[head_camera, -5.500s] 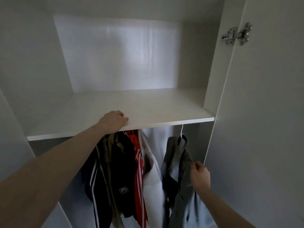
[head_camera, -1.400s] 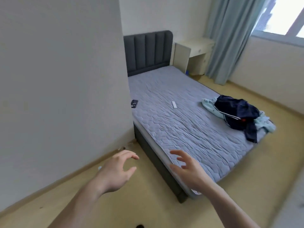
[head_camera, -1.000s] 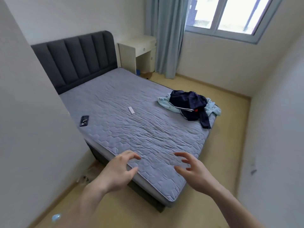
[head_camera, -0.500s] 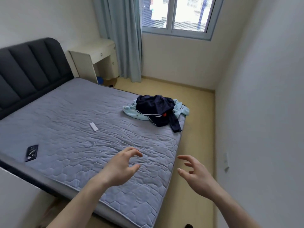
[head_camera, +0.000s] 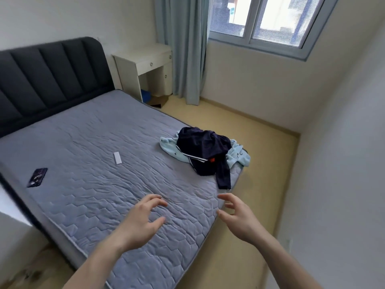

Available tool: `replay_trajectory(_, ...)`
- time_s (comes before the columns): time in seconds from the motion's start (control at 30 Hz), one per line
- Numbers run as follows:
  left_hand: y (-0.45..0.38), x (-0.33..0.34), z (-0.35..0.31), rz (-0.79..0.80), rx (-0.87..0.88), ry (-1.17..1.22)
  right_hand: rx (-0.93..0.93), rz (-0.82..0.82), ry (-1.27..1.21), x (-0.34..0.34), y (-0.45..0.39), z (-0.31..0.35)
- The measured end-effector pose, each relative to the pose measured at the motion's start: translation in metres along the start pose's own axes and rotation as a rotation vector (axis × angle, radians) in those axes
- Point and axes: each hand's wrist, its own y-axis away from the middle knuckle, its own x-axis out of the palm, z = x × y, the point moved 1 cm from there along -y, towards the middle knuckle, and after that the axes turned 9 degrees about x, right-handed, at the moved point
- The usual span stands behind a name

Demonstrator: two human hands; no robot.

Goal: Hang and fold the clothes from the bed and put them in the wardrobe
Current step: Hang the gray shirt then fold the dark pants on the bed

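A crumpled navy garment point(head_camera: 203, 152) with white stripes lies on top of a light blue patterned garment point(head_camera: 237, 156) at the far right corner of the grey quilted bed point(head_camera: 93, 184). My left hand point(head_camera: 141, 222) hovers over the near part of the mattress with its fingers spread and empty. My right hand point(head_camera: 237, 217) is held beside it, over the bed's right edge, fingers apart and holding nothing. Both hands are well short of the clothes. The wardrobe is out of view.
A dark phone point(head_camera: 37, 177) lies near the bed's left edge and a small white remote point(head_camera: 117, 157) in the middle. A dark padded headboard point(head_camera: 48, 80), a white bedside desk point(head_camera: 145, 65), curtain point(head_camera: 183, 49) and window stand behind. Yellow floor point(head_camera: 260, 163) runs along the right wall.
I have turned from the wardrobe, where my right hand held a hanging grey garment, to face the bed. The view has swung right and moved nearer the clothes pile; both hands stay raised and empty.
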Motion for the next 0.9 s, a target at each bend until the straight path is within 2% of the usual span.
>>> replay_trajectory(0.17,-0.024,-0.005,0.025,-0.048,-0.142,-0.007,-0.031,0.129,0.036,-0.002,-0.062,0.007)
replay_trajectory(0.33,-0.077,-0.004,0.05,-0.081,-0.224,0.006,-0.022,0.184,0.072,-0.014,-0.123,0.003)
replay_trajectory(0.6,-0.193,0.003,0.057,-0.058,-0.195,0.037,0.024,0.142,0.095,-0.057,-0.213,0.009)
replay_trajectory(0.9,-0.28,0.014,0.081,-0.074,-0.291,0.086,0.041,0.264,0.123,-0.07,-0.342,0.014)
